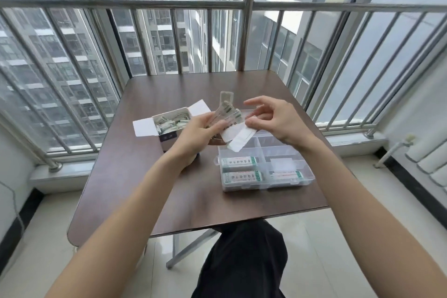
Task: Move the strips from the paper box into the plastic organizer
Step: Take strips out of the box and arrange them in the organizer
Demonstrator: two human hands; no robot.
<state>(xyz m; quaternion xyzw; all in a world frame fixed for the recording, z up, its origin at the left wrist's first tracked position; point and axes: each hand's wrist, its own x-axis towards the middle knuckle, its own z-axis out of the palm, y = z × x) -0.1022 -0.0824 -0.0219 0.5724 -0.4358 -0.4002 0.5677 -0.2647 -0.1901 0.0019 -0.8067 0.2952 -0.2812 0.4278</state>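
2 hands over a dark wood-grain table [193,201], sorting thin paper strips [229,116].

Left hand [200,133] pinches a fanned bunch; right hand [273,120], at its 3 o'clock, hovers with fingers loosely spread above the clear plastic organizer [263,169]. The white paper box [169,123] sits at 9 o'clock.

soft, even daylight comes in through the windows [169,31] beyond the far edge of the table [193,201], bright but overcast, with no hard sun patches. the dark tabletop carries a pale sheen along its far edge and only faint, diffuse shadows under the plastic organizer [263,169]. the clear plastic shows mild glare. the railing bars [121,3] bow and fan outward toward the picture's corners, a strong wide-angle distortion. the strips [227,113] and both hands are slightly smeared by motion blur; print on the labels is unreadable. the towers outside look hazy and washed out.
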